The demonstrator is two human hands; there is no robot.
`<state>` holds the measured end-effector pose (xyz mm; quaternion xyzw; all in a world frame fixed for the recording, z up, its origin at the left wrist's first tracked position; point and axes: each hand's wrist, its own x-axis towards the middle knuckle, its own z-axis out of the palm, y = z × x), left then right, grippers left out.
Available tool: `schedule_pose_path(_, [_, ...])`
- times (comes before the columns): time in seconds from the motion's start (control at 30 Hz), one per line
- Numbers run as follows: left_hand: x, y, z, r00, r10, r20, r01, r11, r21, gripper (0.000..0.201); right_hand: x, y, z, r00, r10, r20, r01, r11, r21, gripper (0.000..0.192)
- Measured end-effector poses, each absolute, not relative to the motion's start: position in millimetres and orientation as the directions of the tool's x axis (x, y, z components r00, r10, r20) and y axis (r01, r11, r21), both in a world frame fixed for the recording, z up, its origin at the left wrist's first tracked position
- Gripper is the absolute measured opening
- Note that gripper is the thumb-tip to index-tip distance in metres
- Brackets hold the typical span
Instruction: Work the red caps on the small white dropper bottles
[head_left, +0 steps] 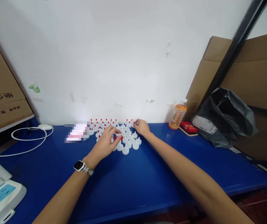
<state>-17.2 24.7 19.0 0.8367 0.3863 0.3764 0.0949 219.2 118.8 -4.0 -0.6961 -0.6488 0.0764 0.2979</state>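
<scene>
Many white nozzle lids (125, 150) stand in a cluster on the blue table (133, 183). Several at the back and left wear small red tip caps (101, 120), while those in front have bare white nozzles. My left hand (107, 141), with a watch (79, 165) on its wrist, hovers over the cluster. Its thumb and fingers come together beside loose red caps (118, 137); whatever lies between the fingertips is too small to make out. At the back right of the cluster, my right hand (143, 127) pinches a red cap (134, 123) at the top of a white lid.
A pixelated bright object (77, 132) lies left of the lids. An orange drink bottle (178, 115), a red box (188, 127) on a phone and a grey plastic bag (222, 119) are at right. A white cable (28, 128) and white device (6, 196) occupy the left.
</scene>
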Motion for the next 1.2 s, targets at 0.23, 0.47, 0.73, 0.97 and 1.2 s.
schedule_pose_path(0.23, [-17.2, 20.0, 26.1, 0.384, 0.731, 0.564, 0.574, -0.668, 0.474, 0.022, 217.3, 68.6, 11.9, 0.024, 0.787, 0.616, 0.715, 0.417, -0.561, 0.014])
schedule_pose_path(0.47, [-4.9, 6.5, 27.1, 0.461, 0.680, 0.570, 0.575, -0.718, 0.391, 0.025, 177.7, -4.0, 19.6, -0.267, 0.694, 0.668, 0.494, 0.694, -0.523, 0.014])
schedule_pose_path(0.73, [-4.2, 5.5, 27.7, 0.539, 0.588, 0.603, 0.598, -0.771, 0.217, 0.028, 164.8, -14.8, 20.9, -0.206, 0.659, 0.723, 0.512, 0.702, -0.494, 0.018])
schedule_pose_path(0.97, [7.2, 8.8, 26.5, 0.333, 0.679, 0.654, 0.562, -0.700, 0.440, 0.033, 158.2, -13.1, 22.9, -0.244, 0.554, 0.796, 0.570, 0.746, -0.344, 0.032])
schedule_pose_path(1.2, [5.2, 6.3, 26.0, 0.309, 0.756, 0.578, 0.575, -0.632, 0.519, 0.035, 159.0, -12.4, 22.4, -0.158, 0.620, 0.769, 0.564, 0.696, -0.445, 0.023])
